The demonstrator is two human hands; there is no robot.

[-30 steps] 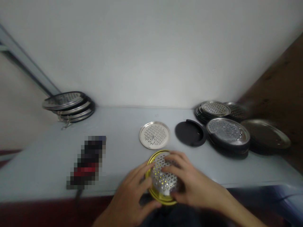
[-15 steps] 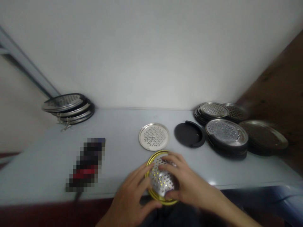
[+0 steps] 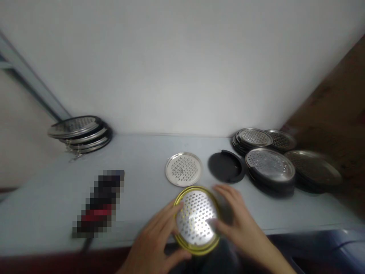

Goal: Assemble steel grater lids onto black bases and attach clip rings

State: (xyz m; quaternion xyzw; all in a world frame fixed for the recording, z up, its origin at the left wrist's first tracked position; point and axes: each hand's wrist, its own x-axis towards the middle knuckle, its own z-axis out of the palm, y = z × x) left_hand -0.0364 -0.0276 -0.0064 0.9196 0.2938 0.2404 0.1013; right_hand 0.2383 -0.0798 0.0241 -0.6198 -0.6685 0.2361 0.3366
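A round perforated steel disc set in a yellow ring (image 3: pixel 196 220) lies at the near edge of the pale table (image 3: pixel 142 171). My left hand (image 3: pixel 154 243) holds its left rim, fingers curled round the edge and thumb under the bottom. My right hand (image 3: pixel 242 228) rests beside its right rim with fingers spread, thumb touching the disc. A bare perforated disc (image 3: pixel 183 169) lies just behind, and a black round lid (image 3: pixel 226 166) sits to its right.
Stacks of perforated discs on black bases (image 3: pixel 269 167) crowd the right back of the table, with a plain metal plate (image 3: pixel 313 167) beside them. Another stack (image 3: pixel 78 131) sits at the far left. A blurred dark object (image 3: pixel 98 205) lies left of my hands.
My right hand has slid off the top of the yellow-ringed disc to its right side, uncovering the perforated face. The left hand stays on the left rim.
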